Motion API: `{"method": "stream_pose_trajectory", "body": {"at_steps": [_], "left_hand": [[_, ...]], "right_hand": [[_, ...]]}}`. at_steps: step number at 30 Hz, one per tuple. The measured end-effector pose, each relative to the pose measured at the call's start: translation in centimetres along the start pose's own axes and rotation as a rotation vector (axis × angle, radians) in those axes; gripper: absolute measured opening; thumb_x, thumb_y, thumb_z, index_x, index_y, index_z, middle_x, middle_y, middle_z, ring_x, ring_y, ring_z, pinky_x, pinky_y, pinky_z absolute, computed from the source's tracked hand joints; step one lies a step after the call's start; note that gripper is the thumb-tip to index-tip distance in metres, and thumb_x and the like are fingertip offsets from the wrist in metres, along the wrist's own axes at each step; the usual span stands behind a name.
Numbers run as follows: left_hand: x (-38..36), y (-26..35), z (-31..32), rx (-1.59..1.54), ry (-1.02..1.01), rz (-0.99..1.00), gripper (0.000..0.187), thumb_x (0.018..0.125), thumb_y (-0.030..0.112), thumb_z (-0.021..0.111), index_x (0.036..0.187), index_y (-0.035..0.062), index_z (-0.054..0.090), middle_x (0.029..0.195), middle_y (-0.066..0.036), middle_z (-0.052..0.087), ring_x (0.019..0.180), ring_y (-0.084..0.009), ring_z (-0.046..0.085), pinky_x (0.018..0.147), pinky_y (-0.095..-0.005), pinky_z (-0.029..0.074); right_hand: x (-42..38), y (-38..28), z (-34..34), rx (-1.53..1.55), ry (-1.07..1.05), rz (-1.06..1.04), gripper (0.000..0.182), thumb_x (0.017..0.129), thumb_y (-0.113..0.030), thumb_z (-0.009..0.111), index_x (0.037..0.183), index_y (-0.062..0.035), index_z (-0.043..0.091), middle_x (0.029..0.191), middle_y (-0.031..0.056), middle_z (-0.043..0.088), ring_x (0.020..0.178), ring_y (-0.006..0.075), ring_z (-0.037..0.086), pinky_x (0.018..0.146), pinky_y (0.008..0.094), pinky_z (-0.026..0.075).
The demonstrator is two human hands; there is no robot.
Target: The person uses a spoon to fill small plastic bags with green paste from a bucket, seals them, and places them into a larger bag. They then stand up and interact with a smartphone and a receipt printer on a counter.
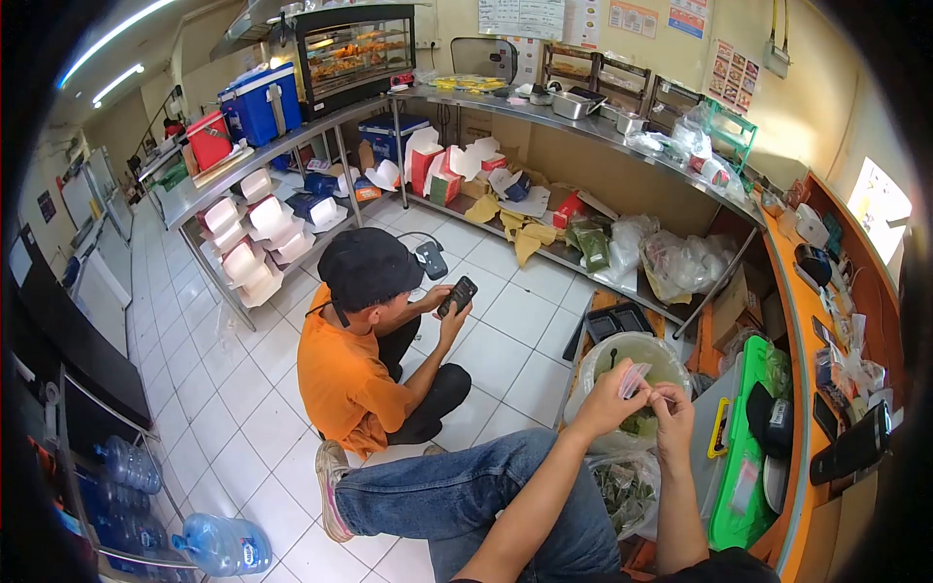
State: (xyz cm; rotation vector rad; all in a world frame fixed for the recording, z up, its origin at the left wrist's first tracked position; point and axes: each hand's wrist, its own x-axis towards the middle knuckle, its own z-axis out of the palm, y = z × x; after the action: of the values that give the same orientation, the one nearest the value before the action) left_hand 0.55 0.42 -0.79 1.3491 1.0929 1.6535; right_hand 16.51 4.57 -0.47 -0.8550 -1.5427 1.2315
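Note:
My left hand [610, 396] is closed around a small piece of clear plastic [635, 379], which looks like a little bag or a stack of them. Close beside it, my right hand [671, 416] has its thumb and fingers pinched together at the plastic's edge; what lies between those fingertips is too small to make out. Both hands are over a large white bucket [667, 359] with something green inside, partly hidden by my hands. Below the bucket, a clear plastic bag [622, 494] holds dark green leaves.
A person in orange [355, 364] squats at my left, holding a phone [457, 295]. Black trays [618, 321] lie behind the bucket. A green lid [736, 457] tops a bin at my right, near an orange counter [799, 335]. A water jug [225, 544] stands at lower left.

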Motion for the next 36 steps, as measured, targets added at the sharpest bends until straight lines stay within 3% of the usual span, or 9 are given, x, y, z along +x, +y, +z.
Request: {"method": "stream_pose_trajectory", "body": {"at_steps": [7,11,15,18,21,27,30,32,36], "left_hand": [[0.3,-1.1,-0.3,-0.19,0.151,0.003,0.02,0.088,0.011,0.07,0.096,0.002,0.053,0.089,-0.004,0.066,0.083,-0.0123,0.062,0.075,-0.0288,0.05],[0.3,-0.9,-0.6,-0.222,0.171,-0.053,0.021,0.089,0.011,0.069,0.098,0.0015,0.053,0.088,-0.005,0.066,0.082,-0.0111,0.062,0.073,-0.0287,0.051],[0.3,-1.1,-0.4,-0.228,0.123,-0.081,0.02,0.089,0.011,0.069,0.097,0.0016,0.053,0.087,-0.005,0.065,0.078,-0.0108,0.062,0.072,-0.0279,0.051],[0.3,-0.9,-0.1,-0.155,0.028,0.044,0.02,0.088,0.01,0.07,0.098,0.0018,0.055,0.09,-0.005,0.064,0.079,-0.0116,0.064,0.059,-0.0242,0.05],[0.2,-0.5,-0.2,-0.322,-0.031,-0.17,0.021,0.089,0.01,0.07,0.102,0.0006,0.056,0.091,-0.005,0.065,0.079,-0.0117,0.064,0.067,-0.0259,0.052],[0.1,-0.8,-0.1,-0.055,0.05,-0.067,0.015,0.097,0.014,0.06,0.107,0.0033,0.056,0.089,-0.007,0.066,0.085,-0.0136,0.062,0.08,-0.0288,0.049],[0.5,-1.6,-0.8,-0.108,0.078,-0.045,0.02,0.102,0.022,0.051,0.101,0.0027,0.058,0.09,-0.008,0.067,0.086,-0.0152,0.063,0.083,-0.0306,0.049],[0.7,-1.2,-0.7,-0.541,0.162,-0.152,0.03,0.104,0.026,0.047,0.096,0.0,0.059,0.091,-0.009,0.066,0.083,-0.0157,0.062,0.084,-0.0303,0.049],[1.0,-1.6,-0.4,-0.342,0.165,-0.166,0.034,0.105,0.026,0.043,0.095,-0.0015,0.06,0.094,-0.011,0.067,0.086,-0.0188,0.065,0.084,-0.0313,0.05]], "right_hand": [[-0.8,0.5,0.8,0.039,-0.148,0.113,0.02,0.092,-0.006,0.066,0.11,-0.0012,0.058,0.106,0.0049,0.064,0.095,0.012,0.061,0.082,0.0257,0.05],[-0.9,0.2,1.1,0.091,-0.188,0.213,0.018,0.092,-0.006,0.066,0.109,-0.0024,0.059,0.104,0.0058,0.065,0.096,0.0116,0.062,0.072,0.0271,0.055],[-1.0,-0.4,1.3,0.075,-0.145,0.176,0.018,0.093,-0.006,0.065,0.109,-0.0014,0.059,0.103,0.0075,0.066,0.094,0.0133,0.064,0.077,0.0277,0.054],[-0.7,-0.1,0.9,0.079,-0.05,0.129,0.02,0.094,-0.006,0.064,0.111,0.0006,0.059,0.104,0.0098,0.067,0.093,0.015,0.065,0.082,0.0289,0.053],[-0.8,0.0,-0.1,0.071,-0.107,0.117,0.02,0.095,-0.007,0.063,0.112,0.0026,0.059,0.104,0.0107,0.068,0.093,0.0159,0.065,0.086,0.0294,0.051],[-3.0,-1.7,-4.1,-0.081,-0.018,0.158,0.018,0.097,-0.009,0.06,0.111,0.0006,0.062,0.101,0.0083,0.068,0.09,0.0137,0.064,0.083,0.0274,0.05],[-6.4,-1.4,-7.2,-0.14,0.075,0.19,0.018,0.098,-0.012,0.058,0.112,-0.0016,0.063,0.101,0.0064,0.068,0.092,0.0115,0.062,0.084,0.0272,0.048],[-8.7,-1.0,-8.4,-0.193,0.123,0.285,0.017,0.096,-0.01,0.06,0.111,-0.0027,0.064,0.103,0.0063,0.066,0.096,0.0098,0.058,0.086,0.0268,0.045],[-13.0,4.9,-10.5,-0.321,-0.014,0.467,0.019,0.092,-0.008,0.062,0.111,-0.003,0.063,0.098,0.0056,0.066,0.089,0.01,0.058,0.081,0.0262,0.046]]}}
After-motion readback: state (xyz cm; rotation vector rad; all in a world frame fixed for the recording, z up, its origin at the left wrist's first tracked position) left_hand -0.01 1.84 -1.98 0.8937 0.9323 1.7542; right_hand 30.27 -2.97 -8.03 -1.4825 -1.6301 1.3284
